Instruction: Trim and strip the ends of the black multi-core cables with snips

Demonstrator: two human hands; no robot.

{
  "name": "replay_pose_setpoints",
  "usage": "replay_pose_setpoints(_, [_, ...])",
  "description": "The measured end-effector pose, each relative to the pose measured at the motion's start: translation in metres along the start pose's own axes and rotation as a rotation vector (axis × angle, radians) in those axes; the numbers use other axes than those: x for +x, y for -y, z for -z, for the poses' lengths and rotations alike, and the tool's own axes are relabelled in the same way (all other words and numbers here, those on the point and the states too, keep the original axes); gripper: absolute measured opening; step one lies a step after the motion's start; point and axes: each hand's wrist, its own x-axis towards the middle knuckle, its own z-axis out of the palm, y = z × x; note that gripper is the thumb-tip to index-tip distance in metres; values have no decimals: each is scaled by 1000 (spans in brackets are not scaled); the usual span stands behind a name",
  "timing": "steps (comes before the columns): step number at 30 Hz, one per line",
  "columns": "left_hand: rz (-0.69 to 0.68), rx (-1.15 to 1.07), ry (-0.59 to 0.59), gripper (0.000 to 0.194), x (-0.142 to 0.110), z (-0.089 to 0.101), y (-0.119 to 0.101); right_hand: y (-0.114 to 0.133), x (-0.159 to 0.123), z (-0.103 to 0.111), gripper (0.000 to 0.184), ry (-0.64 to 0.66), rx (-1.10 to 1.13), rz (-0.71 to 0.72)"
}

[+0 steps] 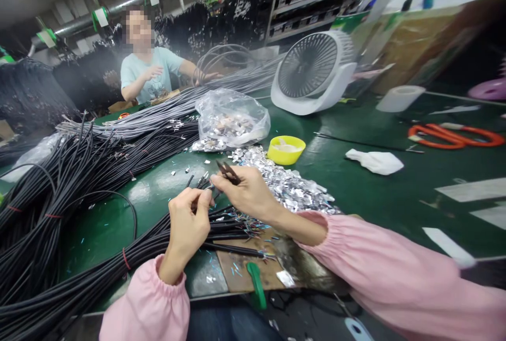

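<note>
My left hand (190,220) is closed, thumb and fingertips pinching the end of a black cable. Against that same cable end come the fingertips of my right hand (251,196), which also keeps a pair of dark tweezers (228,172) tucked in its grip, points up and to the left. The pinched end itself is mostly hidden by my fingers. Below both hands lies a bundle of black cables (158,238) with a red tie (125,258), its stripped ends showing thin coloured wires (253,225). Beside my right hand spreads a heap of silvery foil scraps (292,183).
A clear plastic bag (233,117) of scraps, a yellow dish (286,150) and a white fan (314,72) stand beyond my hands. Orange-handled scissors (454,135) lie right. More black cables (35,225) cover the left. Across the table sits a person (152,72) beside grey cables.
</note>
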Motion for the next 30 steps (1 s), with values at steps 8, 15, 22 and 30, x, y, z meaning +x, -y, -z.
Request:
replay_pose_setpoints(8, [75,-132,-80,23,-1,2,1,3,-2,9,24,-122,46,-47])
replay_pose_setpoints(15, [115,-247,-132,16,0,3,-1,14,-8,10,26,103,105,-106])
replay_pose_setpoints(22, [168,-307,-79,18,1,3,-4,10,-9,8,23,93,143,-98])
replay_pose_setpoints(30, [176,-296,-41,27,0,2,-3,15,-11,9,25,59,-2,132])
